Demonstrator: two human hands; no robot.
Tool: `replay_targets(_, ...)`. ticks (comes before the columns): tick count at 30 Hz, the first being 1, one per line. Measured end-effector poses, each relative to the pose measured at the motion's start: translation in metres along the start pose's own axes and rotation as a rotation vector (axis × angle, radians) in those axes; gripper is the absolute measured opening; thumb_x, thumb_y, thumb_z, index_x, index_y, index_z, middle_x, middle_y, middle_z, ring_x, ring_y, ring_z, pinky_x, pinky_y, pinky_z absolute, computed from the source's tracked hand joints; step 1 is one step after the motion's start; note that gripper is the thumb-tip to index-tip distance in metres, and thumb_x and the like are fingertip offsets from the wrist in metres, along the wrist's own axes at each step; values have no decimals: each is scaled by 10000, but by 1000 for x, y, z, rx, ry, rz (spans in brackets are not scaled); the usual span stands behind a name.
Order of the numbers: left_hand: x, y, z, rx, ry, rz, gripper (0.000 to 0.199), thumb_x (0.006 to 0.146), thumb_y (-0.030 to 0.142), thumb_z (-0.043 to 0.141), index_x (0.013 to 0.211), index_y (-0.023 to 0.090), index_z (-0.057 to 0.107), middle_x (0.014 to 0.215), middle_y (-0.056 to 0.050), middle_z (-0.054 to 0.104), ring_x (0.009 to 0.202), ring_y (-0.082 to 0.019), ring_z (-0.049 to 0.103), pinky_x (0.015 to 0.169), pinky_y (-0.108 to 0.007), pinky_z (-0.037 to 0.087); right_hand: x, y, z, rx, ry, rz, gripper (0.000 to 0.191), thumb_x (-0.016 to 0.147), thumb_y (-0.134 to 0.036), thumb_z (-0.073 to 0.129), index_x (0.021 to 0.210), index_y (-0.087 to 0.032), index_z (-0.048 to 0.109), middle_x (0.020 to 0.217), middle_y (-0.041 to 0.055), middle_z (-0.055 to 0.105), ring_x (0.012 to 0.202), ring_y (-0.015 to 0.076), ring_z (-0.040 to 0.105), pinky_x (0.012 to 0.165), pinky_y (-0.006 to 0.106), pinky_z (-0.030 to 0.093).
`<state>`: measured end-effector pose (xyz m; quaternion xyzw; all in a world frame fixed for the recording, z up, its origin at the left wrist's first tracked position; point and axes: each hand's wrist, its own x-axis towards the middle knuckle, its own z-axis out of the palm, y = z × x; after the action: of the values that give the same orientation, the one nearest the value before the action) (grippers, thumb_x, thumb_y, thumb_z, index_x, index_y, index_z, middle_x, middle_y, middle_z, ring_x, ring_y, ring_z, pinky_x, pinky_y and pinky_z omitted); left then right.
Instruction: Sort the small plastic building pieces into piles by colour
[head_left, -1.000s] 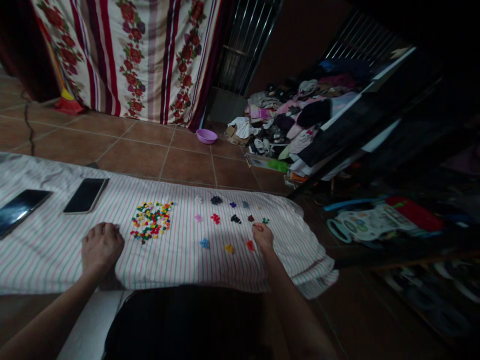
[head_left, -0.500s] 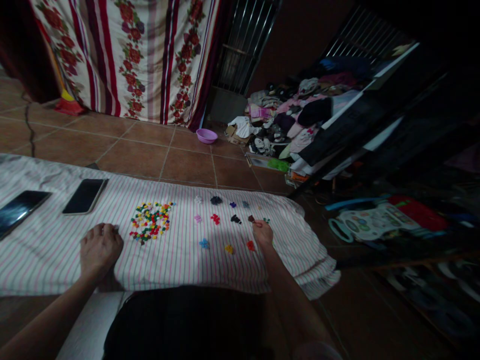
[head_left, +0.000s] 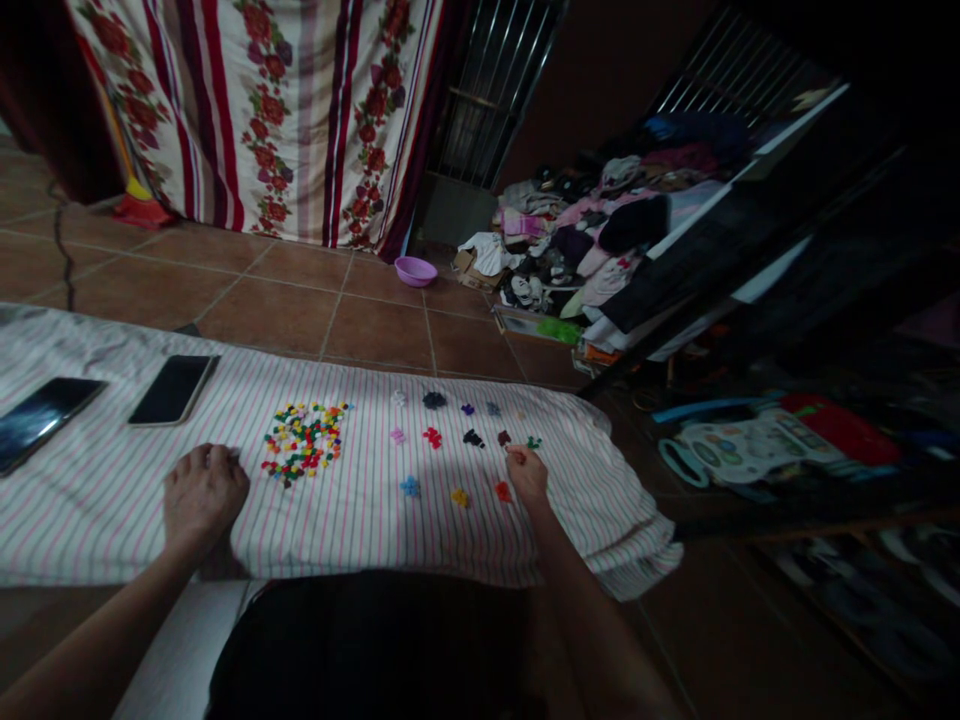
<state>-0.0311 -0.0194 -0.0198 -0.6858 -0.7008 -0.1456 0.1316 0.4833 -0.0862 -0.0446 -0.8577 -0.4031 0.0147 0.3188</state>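
My right hand (head_left: 529,474) is over the striped cloth with thumb and fingers pinched together, just nearer than a small brown cluster (head_left: 504,438). Whether a small piece is between the fingertips cannot be made out. Green pieces (head_left: 533,442) are just beyond that hand, and an orange-red cluster (head_left: 502,491) sits at its left. My left hand (head_left: 204,492) rests palm down, fingers loosely bent, beside a mixed heap of small coloured pieces (head_left: 304,440). Separate single-colour clusters include black (head_left: 472,439), red (head_left: 433,438), yellow (head_left: 460,497), light blue (head_left: 409,487) and pink (head_left: 397,436).
Two phones (head_left: 174,390) lie on the striped cloth (head_left: 337,540) at the left. Beyond it, a purple basin (head_left: 415,271) stands on the tiled floor near a heap of clothes (head_left: 585,220). A toy panel (head_left: 739,445) is at the right.
My right hand has drawn slightly back from the brown cluster, which now shows more fully. My left hand stays where it was. The view has shifted a little.
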Motion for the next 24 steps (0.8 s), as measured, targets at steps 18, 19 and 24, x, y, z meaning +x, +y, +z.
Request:
replay_targets(18, 1, 2, -5, -38, -55, -20, 286, 913, 297, 331, 974, 131, 556, 1013, -162, 593, 949, -285, 538, 753, -389, 377, -2, -9, -4, 96, -52, -76, 343, 711, -192, 411, 847, -185, 725, 942, 73, 705, 949, 204, 621, 905, 323, 471)
replay_targets(19, 1, 3, -5, -42, -53, -15, 294, 915, 296, 327, 976, 125, 558, 1012, -167, 591, 951, -289, 537, 751, -388, 373, -2, -9, -5, 99, -50, -71, 337, 709, -193, 407, 829, -185, 722, 931, 73, 703, 943, 205, 622, 908, 323, 468)
replay_targets(24, 1, 2, -5, -31, -43, -12, 297, 923, 296, 312, 966, 127, 552, 989, -155, 585, 943, -283, 536, 759, -378, 365, -3, -18, -7, 116, -27, -80, 324, 712, -214, 397, 794, -174, 708, 906, 84, 698, 924, 217, 620, 909, 338, 461)
